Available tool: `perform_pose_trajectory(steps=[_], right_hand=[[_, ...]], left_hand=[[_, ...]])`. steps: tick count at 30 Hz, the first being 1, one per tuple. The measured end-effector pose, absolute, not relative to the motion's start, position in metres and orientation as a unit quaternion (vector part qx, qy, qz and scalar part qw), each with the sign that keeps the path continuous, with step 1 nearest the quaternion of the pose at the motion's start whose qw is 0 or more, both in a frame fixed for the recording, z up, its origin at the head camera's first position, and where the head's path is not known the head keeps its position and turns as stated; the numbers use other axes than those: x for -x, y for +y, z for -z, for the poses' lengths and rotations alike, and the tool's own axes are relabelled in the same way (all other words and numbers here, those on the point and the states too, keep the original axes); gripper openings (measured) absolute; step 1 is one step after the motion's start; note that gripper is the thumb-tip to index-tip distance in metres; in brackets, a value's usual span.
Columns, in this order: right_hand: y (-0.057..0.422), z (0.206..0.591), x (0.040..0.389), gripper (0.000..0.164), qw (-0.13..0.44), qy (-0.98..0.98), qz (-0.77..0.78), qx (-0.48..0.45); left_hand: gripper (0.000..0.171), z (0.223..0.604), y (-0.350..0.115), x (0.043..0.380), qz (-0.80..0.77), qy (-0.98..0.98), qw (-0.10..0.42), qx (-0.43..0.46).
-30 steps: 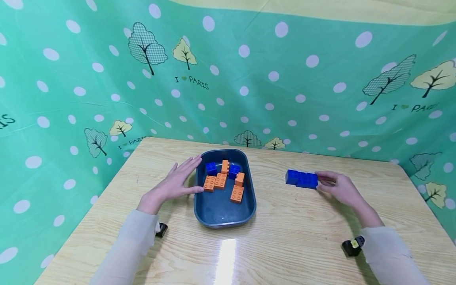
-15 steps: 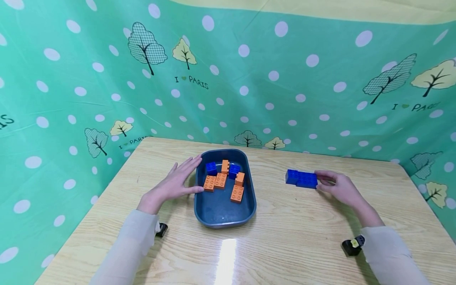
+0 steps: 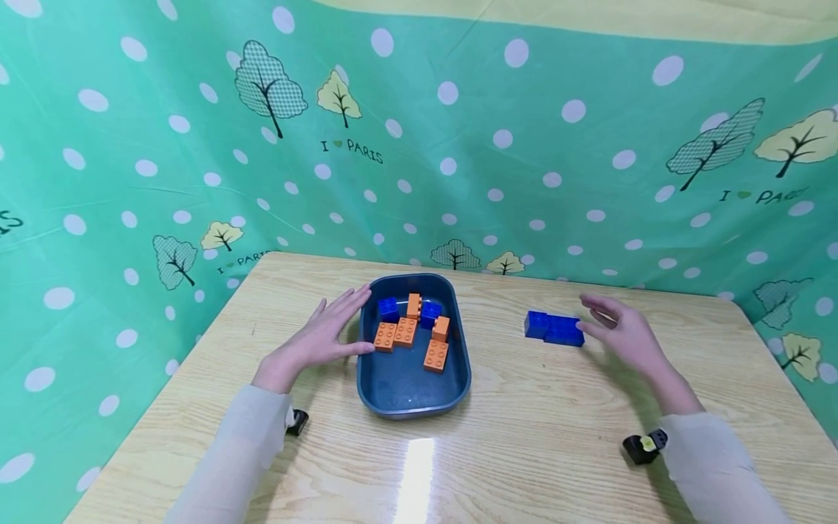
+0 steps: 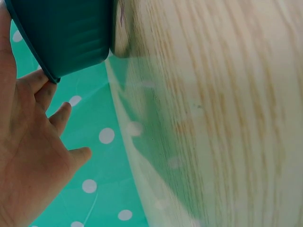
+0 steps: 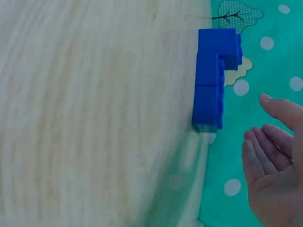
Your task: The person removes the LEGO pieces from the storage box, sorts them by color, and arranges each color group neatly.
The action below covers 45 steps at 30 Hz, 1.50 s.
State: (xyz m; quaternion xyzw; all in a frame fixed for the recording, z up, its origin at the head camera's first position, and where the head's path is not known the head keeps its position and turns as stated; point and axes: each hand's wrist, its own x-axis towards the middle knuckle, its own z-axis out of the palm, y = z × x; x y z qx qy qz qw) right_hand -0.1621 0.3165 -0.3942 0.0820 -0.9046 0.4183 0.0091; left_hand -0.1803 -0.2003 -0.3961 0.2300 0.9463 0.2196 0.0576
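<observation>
My left hand (image 3: 321,335) rests with spread fingers at the left rim of a dark blue bin (image 3: 414,415). In the left wrist view its fingertips touch the rim from outside. Inside the bin lie several orange building bricks (image 3: 404,332) and two blue ones, one blue brick (image 3: 388,311) at the back left. To the right on the table, a row of blue building bricks (image 3: 564,330) stands, its left end brick (image 3: 536,324) taller than the others. My right hand (image 3: 625,336) hovers just right of that row, fingers loosely bent and holding nothing; the right wrist view shows a gap between them.
The wooden table (image 3: 524,437) runs back to a green dotted curtain (image 3: 419,145) hanging behind it and on the left. A black wrist camera (image 3: 641,447) sits below the right sleeve, another camera (image 3: 297,422) at the left sleeve. Light glares near the front.
My right hand has let go of the blue brick row and drawn slightly up and away from it. The row's right bricks settled a little closer together. My left hand stays put.
</observation>
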Motion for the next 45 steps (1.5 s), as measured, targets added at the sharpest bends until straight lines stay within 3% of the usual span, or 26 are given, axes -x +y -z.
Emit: perform_pose_trajectory(steps=[16, 45], right_hand=[[0.262, 0.376, 0.175, 0.056, 0.044, -0.869, -0.480, -0.112], [0.119, 0.369, 0.192, 0.055, -0.034, -0.813, -0.547, -0.196]], left_hand=[[0.098, 0.395, -0.201, 0.178, -0.225, 0.946, 0.058, -0.228], [0.099, 0.396, -0.202, 0.181, -0.224, 0.945, 0.065, -0.231]])
